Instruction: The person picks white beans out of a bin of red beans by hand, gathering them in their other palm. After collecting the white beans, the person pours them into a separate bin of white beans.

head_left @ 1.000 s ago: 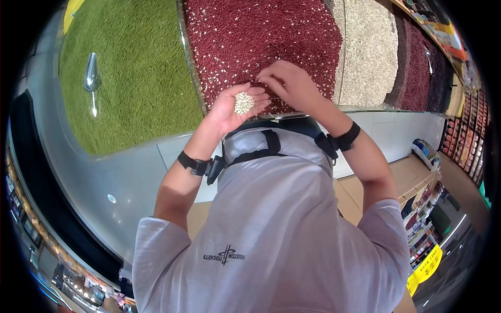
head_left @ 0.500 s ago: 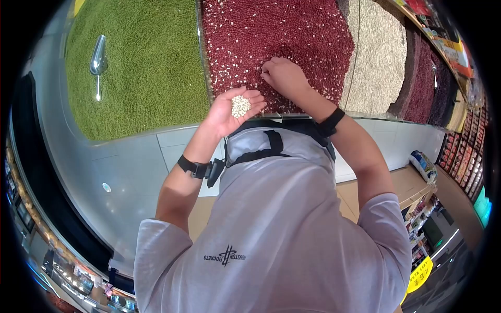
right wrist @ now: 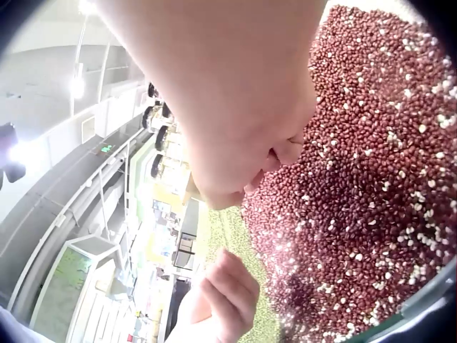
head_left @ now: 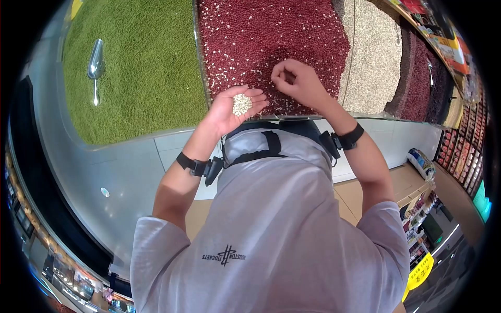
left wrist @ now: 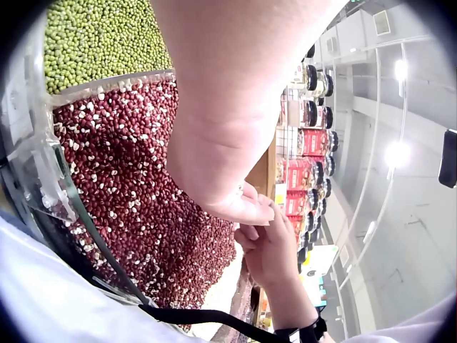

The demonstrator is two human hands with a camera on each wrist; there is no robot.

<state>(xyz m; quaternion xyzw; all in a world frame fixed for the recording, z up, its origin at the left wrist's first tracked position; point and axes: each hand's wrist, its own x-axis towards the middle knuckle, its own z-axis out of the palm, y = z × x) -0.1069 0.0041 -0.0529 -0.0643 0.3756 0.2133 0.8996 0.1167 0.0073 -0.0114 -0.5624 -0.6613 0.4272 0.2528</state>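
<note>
Palm up, my left hand (head_left: 229, 110) carries a small heap of white grains (head_left: 241, 104), its fingers extended and slightly cupped. It hovers over the front edge of a bin of dark red beans (head_left: 261, 36), which have white grains scattered among them. My right hand (head_left: 302, 86) is to the right, low over the same beans, fingers curled with thumb and index tips close together. Nothing shows between those tips. The right wrist view has the right hand (right wrist: 250, 157) from behind, its fingertips mostly hidden, and the left hand (right wrist: 221, 300) below it.
A bin of green beans (head_left: 135, 68) lies on the left, a metal scoop (head_left: 96, 60) on it. A bin of pale grain (head_left: 371, 57) adjoins on the right, with darker bins beyond. A clear divider (head_left: 198, 52) separates green from red. Shelves of jars (left wrist: 307, 171) stand behind.
The right hand has drawn away from the left fingertips, to the right over the red beans, and its fingers have shifted pose. The left hand stays nearly in place with its heap.
</note>
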